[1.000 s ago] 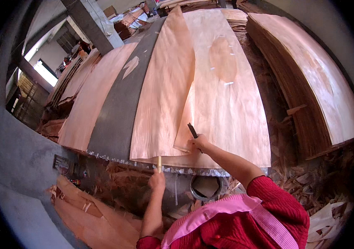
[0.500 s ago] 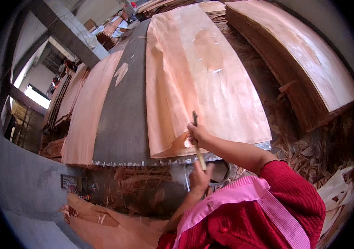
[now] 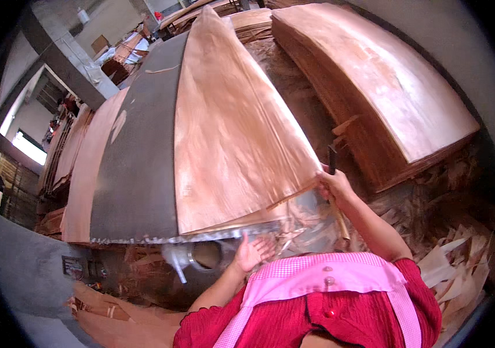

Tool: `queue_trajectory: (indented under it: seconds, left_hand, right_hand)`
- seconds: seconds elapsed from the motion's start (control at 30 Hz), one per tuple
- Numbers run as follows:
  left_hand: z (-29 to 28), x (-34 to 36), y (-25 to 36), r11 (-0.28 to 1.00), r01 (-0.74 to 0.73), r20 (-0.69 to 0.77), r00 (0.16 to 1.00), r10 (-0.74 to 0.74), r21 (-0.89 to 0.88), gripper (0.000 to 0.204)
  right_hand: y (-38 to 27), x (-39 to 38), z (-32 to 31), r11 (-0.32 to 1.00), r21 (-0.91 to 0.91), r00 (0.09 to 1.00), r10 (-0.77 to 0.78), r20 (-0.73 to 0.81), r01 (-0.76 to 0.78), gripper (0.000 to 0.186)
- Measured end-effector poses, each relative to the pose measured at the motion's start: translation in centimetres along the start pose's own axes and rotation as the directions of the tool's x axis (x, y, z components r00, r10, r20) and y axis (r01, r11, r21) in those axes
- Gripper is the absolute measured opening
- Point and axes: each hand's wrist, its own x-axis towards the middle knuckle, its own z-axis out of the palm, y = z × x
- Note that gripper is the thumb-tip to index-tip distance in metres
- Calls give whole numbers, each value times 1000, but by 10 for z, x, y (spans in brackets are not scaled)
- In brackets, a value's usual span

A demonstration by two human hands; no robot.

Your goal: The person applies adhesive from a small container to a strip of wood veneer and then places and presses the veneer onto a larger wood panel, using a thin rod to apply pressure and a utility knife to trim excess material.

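Observation:
A large sheet of thin wood veneer (image 3: 230,133) covers the right part of the dark grey tabletop (image 3: 143,139). My right hand (image 3: 335,185) is closed at the sheet's near right corner, which is pulled out to the right and slightly raised. That same hand grips a slim stick-like tool (image 3: 340,220) with a pale handle and a dark end; its exact kind does not show. Under the raised near edge, another veneer layer shows. Just off the table's near edge, my left hand (image 3: 252,253) is open, palm up, fingers spread and holding nothing.
A tall stack of veneer (image 3: 375,81) stands to the right of the table. Another pale sheet (image 3: 94,174) lies along the table's left side. Veneer scraps (image 3: 450,261) litter the floor at right, and broken sheets (image 3: 126,310) lie at lower left. A concrete pillar (image 3: 73,52) rises behind.
The sheet's folded edge has been drawn over to the right, and it now lies spread wide. My right hand moved right with the tool; my left hand let go of its lower end.

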Motion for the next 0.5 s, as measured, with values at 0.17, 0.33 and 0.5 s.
queue_trajectory:
  seconds: [0.17, 0.33, 0.5]
  left_hand:
    - [68, 110, -104, 979, -146, -133, 983, 128, -139, 118]
    - [102, 246, -142, 893, -406, -154, 911, 381, -192, 111]
    - [131, 379, -141, 784, -604, -326, 777, 538, -144, 74]
  right_hand:
    - [-92, -44, -184, 999, -51, 989, 0, -145, -7, 43]
    - [-153, -66, -337, 987, -161, 952, -34, -305, -16, 42]
    - [-210, -50, -479, 970, -243, 929, -102, -357, 13, 39]
